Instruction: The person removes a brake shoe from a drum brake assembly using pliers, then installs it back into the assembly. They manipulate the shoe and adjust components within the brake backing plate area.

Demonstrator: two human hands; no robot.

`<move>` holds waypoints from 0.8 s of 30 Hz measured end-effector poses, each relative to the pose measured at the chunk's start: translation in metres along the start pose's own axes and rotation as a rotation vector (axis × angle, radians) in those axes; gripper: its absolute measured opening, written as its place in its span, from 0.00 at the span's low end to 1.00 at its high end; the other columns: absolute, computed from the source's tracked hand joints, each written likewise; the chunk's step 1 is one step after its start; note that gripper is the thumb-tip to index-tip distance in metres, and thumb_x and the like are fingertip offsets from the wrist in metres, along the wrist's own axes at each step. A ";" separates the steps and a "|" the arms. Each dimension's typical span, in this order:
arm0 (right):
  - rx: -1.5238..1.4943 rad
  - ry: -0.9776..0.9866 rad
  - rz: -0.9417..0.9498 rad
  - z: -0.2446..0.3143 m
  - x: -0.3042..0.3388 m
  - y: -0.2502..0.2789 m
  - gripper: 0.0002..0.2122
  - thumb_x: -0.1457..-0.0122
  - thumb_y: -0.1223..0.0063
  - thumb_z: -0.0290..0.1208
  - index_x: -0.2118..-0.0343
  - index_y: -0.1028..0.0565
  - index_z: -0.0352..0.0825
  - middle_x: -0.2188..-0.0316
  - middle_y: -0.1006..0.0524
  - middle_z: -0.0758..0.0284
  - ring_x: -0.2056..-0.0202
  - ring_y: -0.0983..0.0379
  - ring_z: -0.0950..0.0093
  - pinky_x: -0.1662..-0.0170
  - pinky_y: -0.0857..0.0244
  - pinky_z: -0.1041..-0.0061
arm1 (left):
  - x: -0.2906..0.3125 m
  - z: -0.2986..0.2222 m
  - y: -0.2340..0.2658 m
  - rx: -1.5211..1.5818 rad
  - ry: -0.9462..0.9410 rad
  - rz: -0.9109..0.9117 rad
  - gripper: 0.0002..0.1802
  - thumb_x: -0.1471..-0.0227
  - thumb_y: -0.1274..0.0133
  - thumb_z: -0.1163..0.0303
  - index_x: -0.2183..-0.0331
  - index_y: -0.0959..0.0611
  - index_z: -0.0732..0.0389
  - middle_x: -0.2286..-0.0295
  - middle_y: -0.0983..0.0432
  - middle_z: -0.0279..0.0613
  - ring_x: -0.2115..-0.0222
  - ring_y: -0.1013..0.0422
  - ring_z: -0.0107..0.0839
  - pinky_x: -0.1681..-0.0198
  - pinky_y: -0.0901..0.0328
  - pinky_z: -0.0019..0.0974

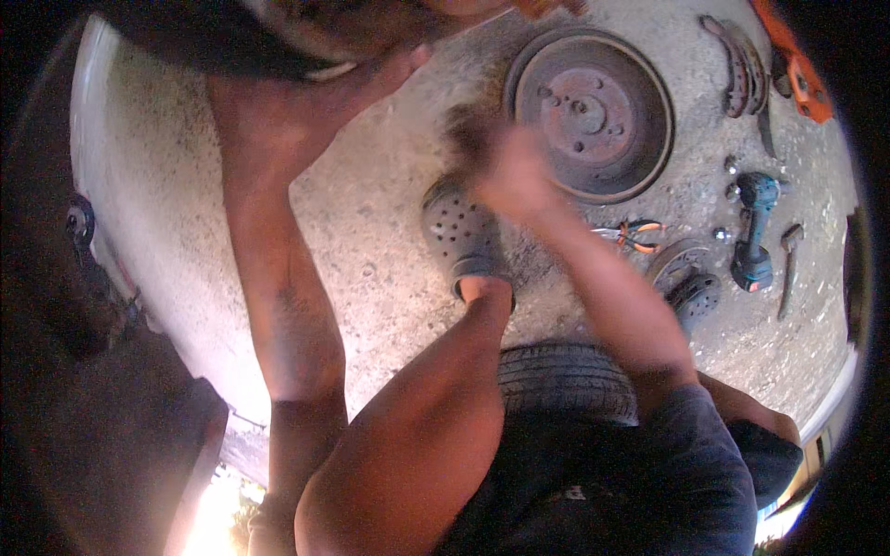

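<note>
The right hand (pixel 521 174), blurred at centre, meets one dark, smeared object (pixel 468 134); whether its fingers grip it, I cannot tell. The left hand (pixel 278 125), upper left, reaches up to one dark, rounded part (pixel 357 28) at the top edge, its grip hidden. One brake drum (pixel 586 113) lies right of top centre, just beside the right hand. Below the right hand is one perforated clog (pixel 459 227). Further right lie one pair of pliers (pixel 637 236), three small shiny metal pieces (pixel 721 234), one teal cordless driver (pixel 755 232) and one hammer (pixel 790 264). One tyre (pixel 561 378) sits at lower centre.
</note>
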State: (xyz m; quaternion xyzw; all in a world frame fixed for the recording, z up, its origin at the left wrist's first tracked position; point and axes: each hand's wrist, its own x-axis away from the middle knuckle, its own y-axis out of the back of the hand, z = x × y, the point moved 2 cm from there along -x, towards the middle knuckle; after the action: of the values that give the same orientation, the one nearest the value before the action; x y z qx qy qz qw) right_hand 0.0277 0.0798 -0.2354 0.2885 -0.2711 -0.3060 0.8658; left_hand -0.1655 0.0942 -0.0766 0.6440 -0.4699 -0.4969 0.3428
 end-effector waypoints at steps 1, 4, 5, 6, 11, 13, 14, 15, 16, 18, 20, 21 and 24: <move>0.013 -0.083 -0.269 -0.022 0.009 0.031 0.15 0.46 0.47 0.31 0.56 0.25 0.33 0.62 0.22 0.54 0.60 0.24 0.57 0.56 0.31 0.61 | 0.004 0.002 -0.001 0.203 0.237 0.069 0.53 0.72 0.24 0.59 0.45 0.33 0.66 0.47 0.33 0.48 0.46 0.37 0.40 0.39 0.45 0.41; 0.020 0.056 -0.470 -0.079 0.035 0.087 0.13 0.46 0.44 0.33 0.58 0.23 0.34 0.64 0.21 0.55 0.61 0.23 0.58 0.58 0.30 0.64 | 0.014 -0.005 0.006 0.437 0.104 0.096 0.45 0.68 0.27 0.64 0.49 0.30 0.65 0.50 0.31 0.48 0.49 0.34 0.39 0.45 0.38 0.41; 0.096 -0.089 -0.316 -0.097 0.039 0.090 0.14 0.46 0.43 0.33 0.58 0.24 0.34 0.64 0.21 0.55 0.61 0.23 0.58 0.58 0.30 0.64 | 0.015 -0.006 0.008 0.470 0.083 0.087 0.44 0.68 0.27 0.65 0.49 0.30 0.65 0.51 0.31 0.48 0.49 0.34 0.39 0.46 0.37 0.41; 0.192 -0.160 -0.207 -0.112 0.038 0.092 0.14 0.47 0.43 0.33 0.58 0.24 0.34 0.64 0.21 0.55 0.61 0.24 0.57 0.57 0.30 0.64 | 0.014 -0.005 0.008 0.435 0.097 0.054 0.45 0.68 0.27 0.64 0.48 0.30 0.65 0.50 0.31 0.48 0.49 0.34 0.39 0.44 0.39 0.41; 0.289 -0.220 -0.269 -0.155 0.025 0.086 0.15 0.48 0.41 0.32 0.57 0.24 0.35 0.64 0.22 0.54 0.60 0.25 0.55 0.56 0.31 0.63 | -0.003 -0.003 -0.008 0.405 0.094 -0.138 0.48 0.70 0.26 0.63 0.48 0.31 0.66 0.50 0.31 0.47 0.49 0.35 0.37 0.42 0.42 0.40; 0.285 -0.164 -0.299 -0.163 0.020 0.082 0.15 0.49 0.41 0.31 0.57 0.24 0.36 0.64 0.22 0.53 0.60 0.25 0.54 0.56 0.31 0.62 | 0.000 -0.007 -0.009 0.492 0.042 -0.160 0.41 0.68 0.27 0.70 0.50 0.28 0.66 0.53 0.28 0.45 0.52 0.32 0.35 0.45 0.38 0.39; 0.316 -0.223 -0.294 -0.168 0.018 0.085 0.16 0.49 0.41 0.32 0.56 0.24 0.36 0.64 0.22 0.53 0.60 0.25 0.54 0.56 0.31 0.62 | 0.003 -0.009 -0.008 0.516 0.021 -0.160 0.39 0.68 0.28 0.72 0.51 0.27 0.66 0.54 0.27 0.45 0.53 0.31 0.34 0.46 0.37 0.39; 0.336 -0.208 -0.332 -0.168 0.016 0.085 0.16 0.49 0.41 0.32 0.56 0.24 0.36 0.64 0.22 0.52 0.60 0.25 0.53 0.56 0.31 0.61 | 0.002 -0.009 -0.007 0.503 0.014 -0.136 0.40 0.68 0.28 0.72 0.51 0.28 0.66 0.54 0.27 0.45 0.53 0.31 0.34 0.46 0.37 0.39; 0.343 -0.249 -0.338 -0.167 0.014 0.087 0.16 0.49 0.41 0.32 0.56 0.24 0.36 0.63 0.22 0.52 0.61 0.26 0.53 0.56 0.31 0.61 | 0.003 -0.010 -0.005 0.493 0.006 -0.111 0.40 0.68 0.28 0.71 0.51 0.28 0.66 0.54 0.27 0.45 0.53 0.31 0.34 0.46 0.37 0.39; 0.321 -0.249 -0.353 -0.159 0.016 0.098 0.17 0.49 0.41 0.32 0.56 0.24 0.36 0.65 0.22 0.52 0.61 0.26 0.52 0.56 0.31 0.59 | 0.002 -0.009 -0.005 0.527 0.087 -0.048 0.46 0.69 0.26 0.69 0.48 0.31 0.67 0.51 0.29 0.47 0.50 0.34 0.36 0.43 0.40 0.41; 0.298 -0.271 -0.356 -0.139 0.020 0.111 0.17 0.49 0.42 0.32 0.55 0.25 0.36 0.65 0.22 0.53 0.62 0.26 0.52 0.57 0.32 0.58 | 0.004 -0.008 -0.004 0.528 0.155 -0.015 0.49 0.70 0.25 0.68 0.46 0.33 0.67 0.50 0.31 0.48 0.49 0.35 0.38 0.42 0.41 0.41; 0.307 -0.228 -0.364 -0.122 0.023 0.116 0.17 0.49 0.42 0.32 0.55 0.24 0.35 0.66 0.22 0.53 0.64 0.25 0.52 0.58 0.31 0.59 | 0.004 -0.009 -0.004 0.515 0.174 0.000 0.49 0.71 0.25 0.68 0.47 0.32 0.67 0.50 0.31 0.48 0.49 0.35 0.37 0.42 0.41 0.41; 0.098 -0.059 -0.411 -0.059 0.031 0.127 0.16 0.48 0.41 0.31 0.56 0.24 0.33 0.68 0.21 0.55 0.70 0.24 0.58 0.62 0.30 0.66 | 0.005 -0.011 -0.005 0.624 0.217 -0.018 0.47 0.71 0.25 0.69 0.47 0.31 0.66 0.51 0.30 0.47 0.49 0.34 0.36 0.43 0.40 0.41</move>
State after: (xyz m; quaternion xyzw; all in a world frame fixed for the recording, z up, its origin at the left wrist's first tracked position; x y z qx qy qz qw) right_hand 0.1340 0.1602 -0.1827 0.3705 -0.2463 -0.4710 0.7617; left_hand -0.1532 0.0905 -0.0797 0.7713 -0.5545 -0.2604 0.1726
